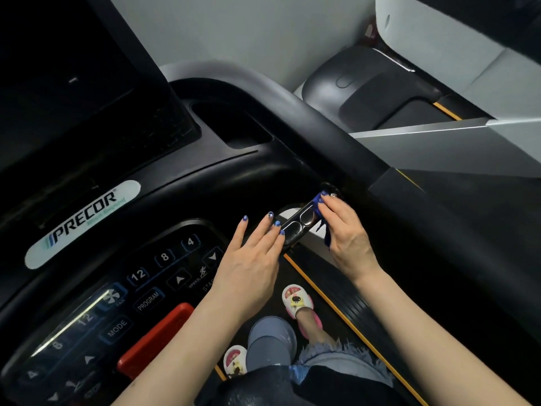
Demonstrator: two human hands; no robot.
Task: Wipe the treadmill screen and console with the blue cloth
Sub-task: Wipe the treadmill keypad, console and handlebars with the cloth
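1. My right hand (pixel 344 230) grips the blue cloth (pixel 319 200), fingers curled round it, and presses it against the far end of the handlebar grip (pixel 295 227) with its two oval metal sensor plates. A tail of the cloth hangs below my palm.
2. My left hand (pixel 251 259) lies flat and relaxed, fingers straight, fingertips resting on the near end of that same grip; it holds nothing.
3. The console (pixel 164 200) is glossy black plastic, curving round me. A white oval Precor badge (pixel 83 222) sits on it, and below that a dark button panel (pixel 152 282) with lit numbers 4, 8 and 12, arrow keys, and keys marked fan, program and mode.
4. A red stop button (pixel 156 336) stands at the panel's near edge.
5. The screen (pixel 67 83) fills the upper left, dark and unlit. Just right of it is a deep black tray recess (pixel 231 124) in the console.
6. Under my hands runs the ribbed black treadmill belt (pixel 345 291), edged by an orange stripe. My feet stand on it in white and pink slippers (pixel 297 301).
7. Beyond the console is a pale grey floor (pixel 234 30), and at the upper right another treadmill (pixel 366 83) with a grey and black hood.
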